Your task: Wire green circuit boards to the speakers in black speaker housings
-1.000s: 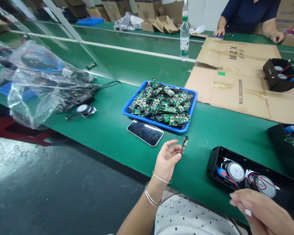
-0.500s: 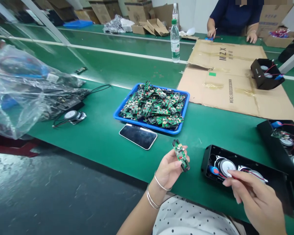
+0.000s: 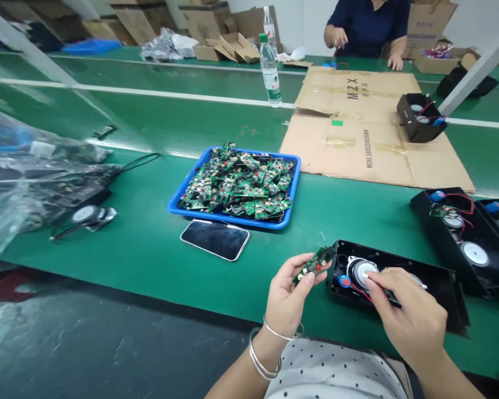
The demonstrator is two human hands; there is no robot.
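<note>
My left hand (image 3: 290, 291) pinches a small green circuit board (image 3: 314, 262) just left of an open black speaker housing (image 3: 436, 285). That housing lies on the green table (image 3: 158, 244) in front of me, with round speaker cones, a blue part and red wires inside. My right hand (image 3: 403, 316) rests over the housing, fingers closed on the red and black wires (image 3: 360, 289) near the left cone. A blue tray (image 3: 191, 209) heaped with green circuit boards stands farther back, and a phone (image 3: 215, 239) lies face up in front of it.
Two more open speaker housings (image 3: 461, 244) sit at the right, another (image 3: 418, 116) on flattened cardboard (image 3: 357, 144). A water bottle (image 3: 270, 69) stands behind. Clear plastic bags of parts (image 3: 29, 183) and a loose speaker (image 3: 89, 215) lie left. Another person (image 3: 368, 27) works at the far side.
My left hand has turned the circuit board flat and brought it right to the housing's edge. My right hand has come down onto the wires inside the housing. The view has shifted right.
</note>
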